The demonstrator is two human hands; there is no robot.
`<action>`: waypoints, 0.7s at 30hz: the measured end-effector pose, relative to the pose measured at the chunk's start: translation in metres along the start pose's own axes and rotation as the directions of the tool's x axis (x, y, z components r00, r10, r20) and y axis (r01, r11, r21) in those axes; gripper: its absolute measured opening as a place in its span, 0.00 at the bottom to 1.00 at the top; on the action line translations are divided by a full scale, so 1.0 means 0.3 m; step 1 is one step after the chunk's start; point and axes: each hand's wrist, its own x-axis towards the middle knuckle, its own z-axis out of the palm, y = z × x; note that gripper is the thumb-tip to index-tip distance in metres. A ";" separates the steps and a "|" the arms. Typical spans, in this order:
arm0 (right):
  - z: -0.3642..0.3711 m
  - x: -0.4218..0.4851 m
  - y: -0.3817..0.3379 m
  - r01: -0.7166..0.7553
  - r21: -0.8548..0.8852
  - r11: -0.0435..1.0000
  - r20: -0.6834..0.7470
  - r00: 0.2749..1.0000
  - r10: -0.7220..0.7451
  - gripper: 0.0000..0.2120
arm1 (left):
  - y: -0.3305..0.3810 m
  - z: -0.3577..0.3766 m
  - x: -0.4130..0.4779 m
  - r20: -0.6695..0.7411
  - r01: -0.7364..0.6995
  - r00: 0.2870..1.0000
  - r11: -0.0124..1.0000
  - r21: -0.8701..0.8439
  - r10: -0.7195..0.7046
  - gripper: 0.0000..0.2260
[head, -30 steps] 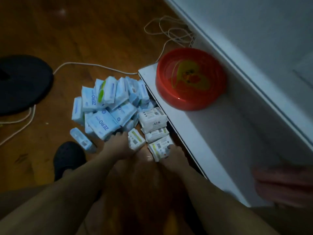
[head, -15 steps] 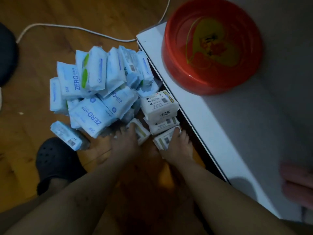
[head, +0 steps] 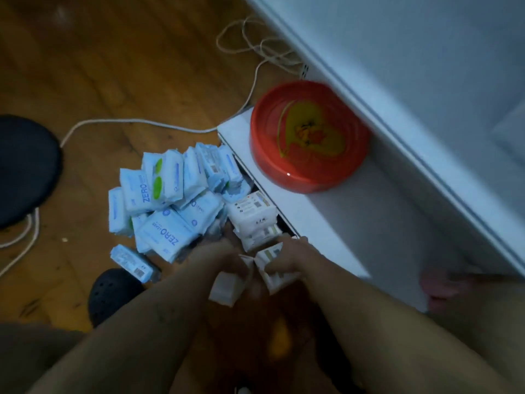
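Both hands have come up off the floor since the earlier frame, each bringing a white pack away from the heap toward the lower middle of the frame. The left hand [head: 218, 255] has its fingers curled over the left white pack [head: 226, 288], which hangs below the hand. Its long axis runs nearly up and down the frame and leans a little to the right at the top. The right hand [head: 294, 258] pinches the right white pack [head: 274, 273], which is tilted with its striped end pointing to the upper left, toward the heap. The two packs nearly meet at their upper corners. Both are blurred, so their print cannot be read.

Just above the hands is a stack of white packs [head: 252, 216], set against the edge of the white shelf [head: 326, 228]. Left of the stack is a pile of blue packs [head: 170, 200], and a single blue pack [head: 132, 263] lies apart at its lower left, beside a black shoe [head: 113, 294]. A red round tin [head: 309, 137] stands on the shelf at centre right. A white cable [head: 142, 122] crosses the wooden floor [head: 99, 66] to a black cushion [head: 25, 169] at the left edge.
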 end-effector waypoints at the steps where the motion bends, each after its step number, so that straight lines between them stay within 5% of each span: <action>1: -0.044 -0.032 -0.004 -0.002 -0.010 1.000 -0.001 1.000 0.002 0.46 | 0.019 -0.046 -0.043 0.000 -0.031 1.000 0.999 -0.006 0.031 0.44; 3: -0.130 -0.109 -0.020 0.001 -0.014 1.000 -0.030 1.000 -0.001 0.43 | 0.045 -0.136 -0.142 -0.069 -0.018 0.998 1.000 -0.021 0.016 0.37; 9: -0.397 -0.425 -0.040 0.118 -0.012 0.993 -0.295 0.948 -0.116 0.44 | 0.096 -0.343 -0.440 -0.393 -0.027 0.920 0.998 -0.065 -0.001 0.44; 14: -0.566 -0.719 0.040 0.253 0.045 0.967 -0.566 0.804 -0.184 0.42 | 0.212 -0.452 -0.702 -0.687 -0.226 0.711 0.974 -0.022 0.149 0.35; 21: -0.605 -0.959 0.148 0.389 0.071 0.919 -0.777 0.599 -0.194 0.39 | 0.304 -0.476 -0.952 -0.853 -0.403 0.467 0.915 0.029 0.233 0.35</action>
